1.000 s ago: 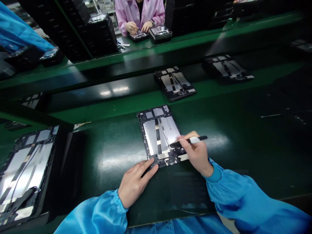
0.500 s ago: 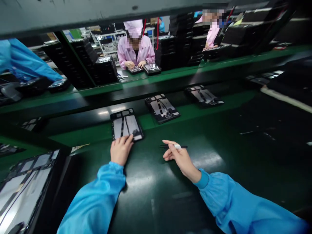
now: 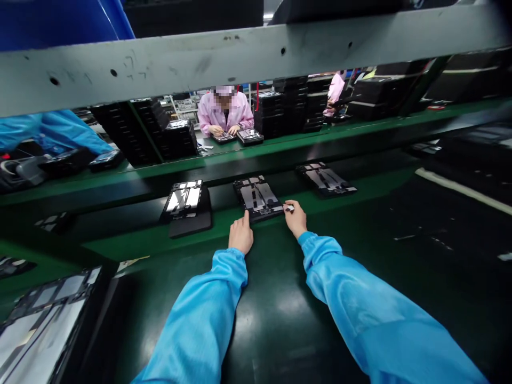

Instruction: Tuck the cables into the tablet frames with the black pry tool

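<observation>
An opened tablet (image 3: 253, 196), its grey battery and black ribbon strips bare, lies in front of me in a black holder. My left hand (image 3: 241, 235) has its fingers closed on the near left corner. At the near right corner is my right hand (image 3: 296, 218), with tweezers (image 3: 288, 208) held in its fingers; their tips are hard to make out. To the left, a second opened tablet (image 3: 184, 199) rests askew on a black pad (image 3: 191, 226). A third opened tablet (image 3: 326, 178) lies to the right.
A larger-looking opened tablet (image 3: 44, 320) tops a stack at the near left. A grey metal beam (image 3: 240, 56) crosses above. Beyond the green ledge (image 3: 280, 146), a person in pink (image 3: 226, 112) handles devices beside black stacks (image 3: 270, 114). Dark material (image 3: 452, 213) lies at right.
My left hand has left the left tablet and moved right to the middle one. My right hand has moved forward to it with the tweezers. The left tablet now sits farther back, askew on its pad.
</observation>
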Demonstrator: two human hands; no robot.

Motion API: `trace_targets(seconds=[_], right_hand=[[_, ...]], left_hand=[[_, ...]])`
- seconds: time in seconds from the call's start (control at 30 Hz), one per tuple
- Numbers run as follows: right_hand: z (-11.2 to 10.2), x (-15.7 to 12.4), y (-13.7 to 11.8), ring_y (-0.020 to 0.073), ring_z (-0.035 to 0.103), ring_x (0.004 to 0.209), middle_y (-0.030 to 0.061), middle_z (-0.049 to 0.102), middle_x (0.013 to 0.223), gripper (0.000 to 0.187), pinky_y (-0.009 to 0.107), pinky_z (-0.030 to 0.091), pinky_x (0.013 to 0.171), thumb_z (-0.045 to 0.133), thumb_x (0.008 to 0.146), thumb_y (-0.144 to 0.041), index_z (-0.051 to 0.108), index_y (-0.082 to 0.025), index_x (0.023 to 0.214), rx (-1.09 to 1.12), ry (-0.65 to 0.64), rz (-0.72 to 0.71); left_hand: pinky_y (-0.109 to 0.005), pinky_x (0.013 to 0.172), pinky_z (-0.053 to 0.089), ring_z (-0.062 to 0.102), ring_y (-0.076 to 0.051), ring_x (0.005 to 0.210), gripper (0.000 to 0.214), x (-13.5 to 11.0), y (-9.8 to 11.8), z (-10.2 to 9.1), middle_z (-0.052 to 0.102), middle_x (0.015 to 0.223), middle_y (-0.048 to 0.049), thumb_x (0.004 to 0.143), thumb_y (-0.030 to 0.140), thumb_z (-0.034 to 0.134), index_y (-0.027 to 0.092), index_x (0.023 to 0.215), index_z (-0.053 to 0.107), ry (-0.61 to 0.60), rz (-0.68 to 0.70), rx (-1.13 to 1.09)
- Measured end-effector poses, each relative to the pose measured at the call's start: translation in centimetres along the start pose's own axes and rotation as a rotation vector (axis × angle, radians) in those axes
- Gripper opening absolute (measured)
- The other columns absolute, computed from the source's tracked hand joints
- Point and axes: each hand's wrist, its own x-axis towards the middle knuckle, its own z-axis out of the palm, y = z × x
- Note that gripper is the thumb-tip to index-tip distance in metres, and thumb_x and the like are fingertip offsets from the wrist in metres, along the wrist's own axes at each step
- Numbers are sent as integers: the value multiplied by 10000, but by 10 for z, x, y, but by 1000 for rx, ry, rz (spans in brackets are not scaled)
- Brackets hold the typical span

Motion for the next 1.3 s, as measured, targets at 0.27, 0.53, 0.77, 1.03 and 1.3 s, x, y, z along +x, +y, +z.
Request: trace_targets(seconds=[0.27,0.53,0.77,1.03,1.3], right_hand=[[-43,-96,7,266,663,1074,141,680,1213,512,405,539,892,727,761,-453,586,-193,1178,75,-229,-21],[-116,-194,2,297,620,1166,88,621,1321,596,420,517,963,715,795,-328,505,-266,1349,-287,-631,-61],[-128,-240,-8,328,614,1195,80,665,1273,438,503,523,986,588,902,-299,519,-328,1334,-420,-530,-290],[-116,-274,-21,263,436,1376,54,526,1453,479,468,343,1170,524,867,-72,587,-254,1305,-427,-1165,-513],[-98,-253,-37,220,639,1165,76,705,1222,315,369,514,1017,528,928,-111,633,-229,1200,-222,-960,-529]], left_hand=[[-303,788,527,633,-172,864,418,-87,0,-57,608,955,-70,989,251,386,139,1372,509,-45,-78,-246],[-278,737,560,625,-151,830,581,-225,47,-120,593,998,-43,943,267,574,263,1483,358,-249,-23,-368],[-339,826,563,639,-206,972,426,-226,51,-140,649,1107,-87,959,412,549,216,1336,524,-196,12,-229],[-242,654,518,614,-126,694,253,-198,66,-139,660,856,-19,953,398,570,208,1097,655,-220,10,-386],[-205,682,482,644,-113,747,124,-200,66,-127,695,869,5,944,236,573,215,932,695,-249,-66,-535]])
